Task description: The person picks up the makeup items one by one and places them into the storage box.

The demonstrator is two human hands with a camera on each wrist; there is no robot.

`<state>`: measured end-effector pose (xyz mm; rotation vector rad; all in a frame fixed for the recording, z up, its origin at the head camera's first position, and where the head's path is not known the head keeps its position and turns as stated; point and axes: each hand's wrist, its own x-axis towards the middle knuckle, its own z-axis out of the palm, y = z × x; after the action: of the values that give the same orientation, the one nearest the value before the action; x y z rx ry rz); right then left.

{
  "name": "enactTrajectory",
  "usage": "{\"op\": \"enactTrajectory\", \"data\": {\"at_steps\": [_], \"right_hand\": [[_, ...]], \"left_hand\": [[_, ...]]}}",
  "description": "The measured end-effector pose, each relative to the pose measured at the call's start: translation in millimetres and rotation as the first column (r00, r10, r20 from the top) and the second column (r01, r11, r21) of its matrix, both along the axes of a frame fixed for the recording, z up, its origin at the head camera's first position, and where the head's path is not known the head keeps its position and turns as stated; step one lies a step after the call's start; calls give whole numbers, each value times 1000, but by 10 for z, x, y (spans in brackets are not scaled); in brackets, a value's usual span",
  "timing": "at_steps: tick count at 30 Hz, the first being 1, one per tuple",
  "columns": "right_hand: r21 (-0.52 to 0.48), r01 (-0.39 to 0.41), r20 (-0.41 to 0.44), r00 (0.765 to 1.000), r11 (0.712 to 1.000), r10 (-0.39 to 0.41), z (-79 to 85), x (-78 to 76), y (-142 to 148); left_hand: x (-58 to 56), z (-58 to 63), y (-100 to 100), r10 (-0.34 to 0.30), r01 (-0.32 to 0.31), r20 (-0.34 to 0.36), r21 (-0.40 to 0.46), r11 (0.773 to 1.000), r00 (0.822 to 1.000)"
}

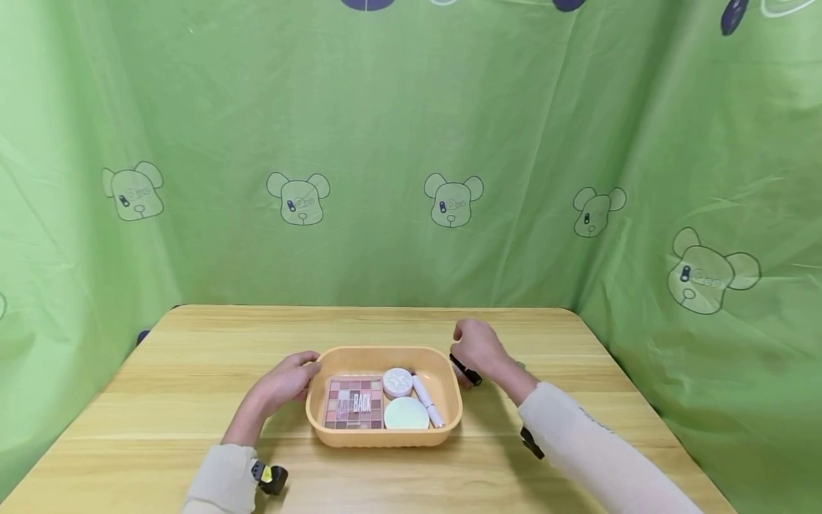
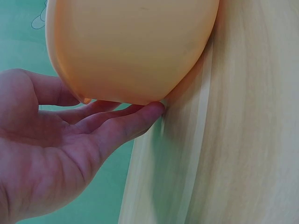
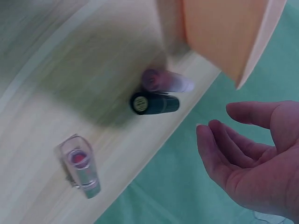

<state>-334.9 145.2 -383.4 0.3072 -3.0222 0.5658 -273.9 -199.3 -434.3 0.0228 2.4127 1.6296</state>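
An orange plastic basket (image 1: 359, 438) stands on the table. Inside it lie an eyeshadow palette (image 1: 354, 403), a round compact with a star (image 1: 398, 382), a larger pale round compact (image 1: 407, 414) and a white tube (image 1: 427, 400). My left hand (image 1: 289, 380) grips the basket's left end, thumb at the rim and fingers (image 2: 126, 127) along the outer wall. Beyond the basket's right end, my right hand (image 3: 252, 154) is held above the table with a gap between thumb and fingers and nothing in it. Close by lie a black tube (image 3: 156, 103) and a pinkish tube (image 3: 166, 81).
A clear-capped lipstick (image 3: 81, 165) lies apart from the other two tubes, farther from the basket. The wooden table (image 1: 193, 357) ends at a green curtain (image 1: 372, 271) behind and at the sides. A camera is strapped at each wrist.
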Motion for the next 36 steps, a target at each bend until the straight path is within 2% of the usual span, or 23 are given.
{"op": "enactTrajectory", "data": {"at_steps": [16,22,36], "right_hand": [[5,52,76,996,999,-52,-198,-90,170],[29,42,52,998,999,-44,-242,-97,171],[30,78,111,991,997,-81,-323,-132,166]], "left_hand": [[-5,-10,2,0,0,1,-4,1000,1000],[-7,-15,3,5,-5,-1,2,1000,1000],[-5,-22,-1,4,-4,0,12,1000,1000]]}}
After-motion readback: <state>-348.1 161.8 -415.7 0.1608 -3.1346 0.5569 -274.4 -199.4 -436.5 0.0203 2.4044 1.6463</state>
